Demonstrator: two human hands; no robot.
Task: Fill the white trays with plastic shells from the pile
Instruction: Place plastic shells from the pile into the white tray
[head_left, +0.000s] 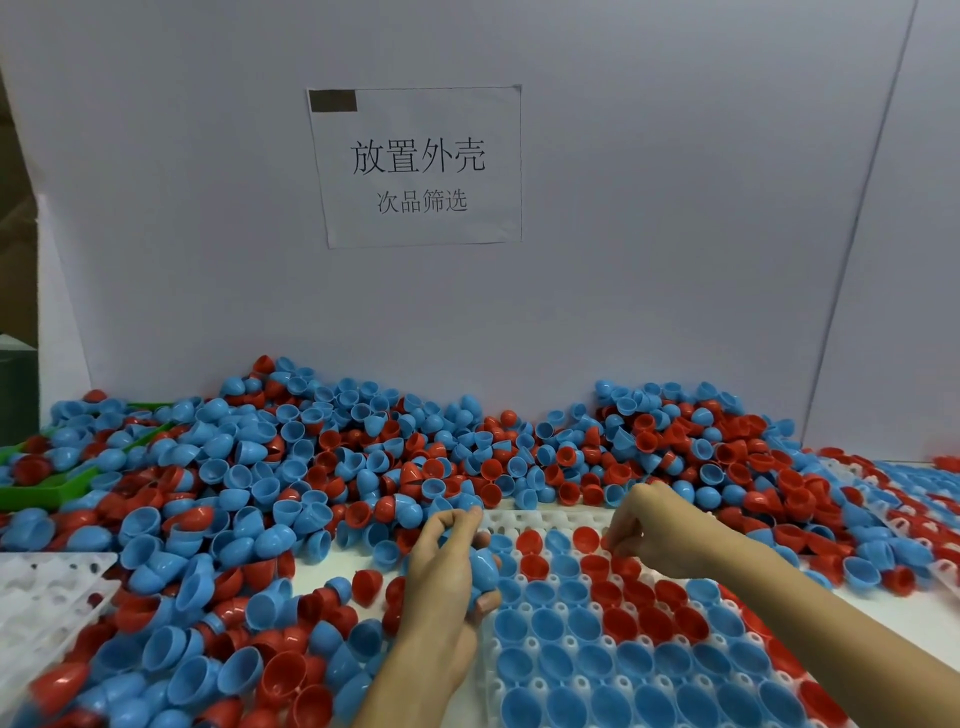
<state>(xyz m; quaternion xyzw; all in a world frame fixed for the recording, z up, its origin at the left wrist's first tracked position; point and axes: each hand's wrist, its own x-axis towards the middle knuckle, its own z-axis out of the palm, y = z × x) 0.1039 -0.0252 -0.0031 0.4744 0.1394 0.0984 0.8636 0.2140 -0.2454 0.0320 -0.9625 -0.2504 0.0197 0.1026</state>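
Gripping blue shells (480, 569) in left hand (447, 577) at white tray (545, 518) left edge. Right hand (649, 530) pinching red shell (609, 542) over tray's far rows; pile (322, 467) crowding far edge.

Smooth plastic shells (291, 467), white moulded plastic tray (545, 519), matt paper sign (418, 166)

White paper sheet (415, 166) taped to the grey back board (649, 234). Printed in large black characters: 放置外壳. Below that, in smaller characters: 次品筛选. Dark brown rectangle (332, 101) in the sheet's top left corner, nothing readable on it. No other text seen anywhere.
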